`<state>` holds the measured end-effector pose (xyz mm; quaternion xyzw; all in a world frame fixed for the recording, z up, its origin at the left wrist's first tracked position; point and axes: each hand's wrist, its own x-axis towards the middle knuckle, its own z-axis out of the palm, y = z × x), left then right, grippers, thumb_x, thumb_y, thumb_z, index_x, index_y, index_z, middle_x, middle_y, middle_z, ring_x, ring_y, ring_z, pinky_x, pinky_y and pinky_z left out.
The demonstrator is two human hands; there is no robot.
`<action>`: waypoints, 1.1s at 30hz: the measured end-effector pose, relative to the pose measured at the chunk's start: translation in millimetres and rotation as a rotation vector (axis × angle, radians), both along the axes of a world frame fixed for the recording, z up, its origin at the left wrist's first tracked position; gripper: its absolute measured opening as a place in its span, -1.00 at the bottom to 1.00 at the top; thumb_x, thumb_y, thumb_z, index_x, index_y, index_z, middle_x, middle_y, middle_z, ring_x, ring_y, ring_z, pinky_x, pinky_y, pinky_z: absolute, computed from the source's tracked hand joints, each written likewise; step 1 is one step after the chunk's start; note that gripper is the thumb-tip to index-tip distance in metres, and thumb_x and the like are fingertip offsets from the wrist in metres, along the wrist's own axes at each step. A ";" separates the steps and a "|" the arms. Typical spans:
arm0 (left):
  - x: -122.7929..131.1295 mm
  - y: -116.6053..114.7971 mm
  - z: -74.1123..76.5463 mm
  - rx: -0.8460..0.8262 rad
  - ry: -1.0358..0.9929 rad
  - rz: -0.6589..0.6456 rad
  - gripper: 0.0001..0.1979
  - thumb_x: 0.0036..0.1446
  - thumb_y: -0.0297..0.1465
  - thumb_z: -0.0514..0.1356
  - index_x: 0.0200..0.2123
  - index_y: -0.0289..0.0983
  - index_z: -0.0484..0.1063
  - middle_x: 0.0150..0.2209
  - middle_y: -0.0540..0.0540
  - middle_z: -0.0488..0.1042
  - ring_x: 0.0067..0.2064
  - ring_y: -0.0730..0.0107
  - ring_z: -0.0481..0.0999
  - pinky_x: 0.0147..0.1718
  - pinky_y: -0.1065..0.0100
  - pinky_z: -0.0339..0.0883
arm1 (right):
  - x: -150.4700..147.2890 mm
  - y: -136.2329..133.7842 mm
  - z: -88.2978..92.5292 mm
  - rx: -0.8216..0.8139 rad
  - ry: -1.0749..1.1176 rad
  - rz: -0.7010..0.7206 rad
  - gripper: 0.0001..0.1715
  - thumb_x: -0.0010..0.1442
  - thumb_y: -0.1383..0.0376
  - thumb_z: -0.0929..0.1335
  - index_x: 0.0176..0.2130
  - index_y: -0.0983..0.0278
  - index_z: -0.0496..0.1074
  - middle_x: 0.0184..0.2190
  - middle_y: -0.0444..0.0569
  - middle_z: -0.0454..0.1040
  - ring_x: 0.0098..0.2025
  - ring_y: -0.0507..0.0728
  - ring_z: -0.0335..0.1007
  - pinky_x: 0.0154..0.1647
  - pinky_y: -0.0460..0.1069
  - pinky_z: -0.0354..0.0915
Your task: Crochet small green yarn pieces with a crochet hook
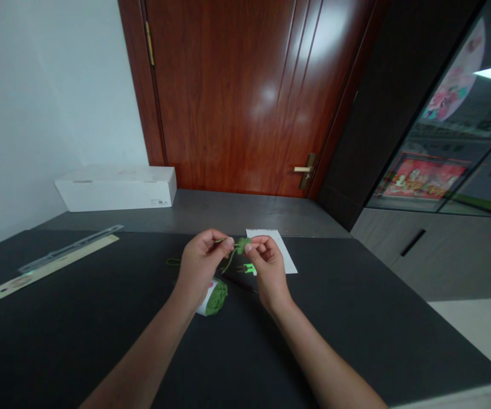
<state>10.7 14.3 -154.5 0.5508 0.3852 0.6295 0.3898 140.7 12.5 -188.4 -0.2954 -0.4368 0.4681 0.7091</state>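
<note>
Over the dark table, both of my hands are raised close together. My left hand (198, 258) is closed in a pinch on a strand of green yarn (228, 262), whose loose end hangs below the fingers. Thumb and fingers of my right hand (270, 270) grip a small green crocheted piece (242, 245), joined to that strand. Beneath my left wrist lies a green yarn ball (217, 297) with a white paper band, partly covered by the arm. A thin dark stick-like tool (242, 283) rests between the hands on the table.
A white notepad (287, 258) lies behind my right hand, beside a small bright green object (249, 268). At the left are a long pale strip (58, 267) and a clear narrow sleeve (75, 245). A white box (117, 190) stands against the wall, before a wooden door (237, 102).
</note>
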 end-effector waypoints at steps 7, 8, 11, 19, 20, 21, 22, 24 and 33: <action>-0.2 -2.7 5.8 0.083 0.074 0.027 -0.87 0.00 -0.39 0.34 -0.34 -0.27 0.52 -0.42 -0.03 0.53 -0.38 0.39 0.50 -0.36 0.40 0.37 | 0.0 1.2 -1.5 0.008 -0.020 -0.023 -0.69 0.07 0.18 0.50 -0.26 0.22 0.38 -0.43 -0.17 0.47 -0.39 0.05 0.38 -0.28 -0.04 0.30; 0.2 -3.1 5.7 0.087 0.094 0.012 -0.85 -0.02 -0.40 0.35 -0.32 -0.27 0.53 -0.41 -0.03 0.53 -0.36 0.38 0.52 -0.34 0.39 0.39 | -0.2 1.1 -1.1 0.015 -0.019 -0.027 -0.70 0.07 0.19 0.50 -0.26 0.21 0.38 -0.42 -0.16 0.47 -0.38 0.05 0.38 -0.27 -0.03 0.30; 0.1 -2.1 2.4 0.103 0.197 0.008 -0.84 -0.04 -0.43 0.36 -0.31 -0.25 0.55 -0.43 -0.04 0.53 -0.38 0.35 0.53 -0.34 0.37 0.40 | -0.9 0.3 0.2 0.037 -0.006 -0.022 -0.70 0.06 0.21 0.51 -0.26 0.21 0.37 -0.41 -0.16 0.47 -0.36 0.05 0.39 -0.25 -0.04 0.30; -6.8 2.1 -2.5 0.225 0.392 0.133 -0.94 0.07 -0.39 0.29 -0.43 -0.21 0.58 -0.43 -0.06 0.47 -0.40 0.34 0.48 -0.41 0.39 0.34 | -3.3 -2.1 2.7 0.035 -0.029 -0.037 -0.67 0.03 0.21 0.51 -0.28 0.19 0.34 -0.42 -0.17 0.42 -0.37 0.05 0.37 -0.29 -0.04 0.32; -6.4 1.8 -1.4 0.221 0.384 0.125 -0.94 0.07 -0.40 0.28 -0.43 -0.21 0.57 -0.42 -0.06 0.47 -0.38 0.34 0.49 -0.39 0.39 0.36 | -3.6 -1.9 2.7 0.034 -0.026 -0.035 -0.66 0.03 0.21 0.51 -0.27 0.19 0.33 -0.41 -0.17 0.42 -0.37 0.05 0.37 -0.27 -0.03 0.33; -5.6 1.5 -0.4 0.213 0.373 0.120 -0.94 0.06 -0.41 0.28 -0.44 -0.22 0.56 -0.41 -0.07 0.47 -0.37 0.34 0.50 -0.37 0.38 0.38 | -4.0 -1.5 2.6 0.036 -0.024 -0.030 -0.66 0.03 0.22 0.51 -0.28 0.19 0.32 -0.41 -0.17 0.42 -0.36 0.05 0.38 -0.26 -0.02 0.34; -4.5 1.4 0.3 0.195 0.357 0.111 -0.94 0.05 -0.42 0.28 -0.45 -0.23 0.54 -0.40 -0.07 0.48 -0.37 0.33 0.51 -0.34 0.37 0.40 | -4.4 -1.1 2.4 0.039 -0.022 -0.021 -0.66 0.03 0.23 0.51 -0.28 0.19 0.32 -0.41 -0.17 0.42 -0.36 0.05 0.39 -0.25 -0.02 0.35; -1.9 1.6 0.6 0.126 0.297 0.059 -0.96 0.04 -0.42 0.27 -0.44 -0.25 0.52 -0.41 -0.07 0.50 -0.38 0.33 0.53 -0.33 0.35 0.41 | -5.5 0.0 1.6 0.046 -0.018 0.008 -0.68 0.04 0.24 0.49 -0.28 0.19 0.31 -0.41 -0.17 0.42 -0.38 0.05 0.40 -0.23 -0.01 0.36; 1.1 2.9 -0.8 -0.309 -0.289 -0.331 -0.78 -0.12 -0.37 0.42 -0.43 -0.35 0.49 -0.43 -0.07 0.50 -0.39 0.42 0.47 -0.36 0.40 0.35 | -7.1 -1.1 -2.2 0.019 -0.026 0.060 -0.69 0.04 0.24 0.50 -0.32 0.18 0.30 -0.41 -0.19 0.40 -0.39 0.04 0.39 -0.29 -0.03 0.35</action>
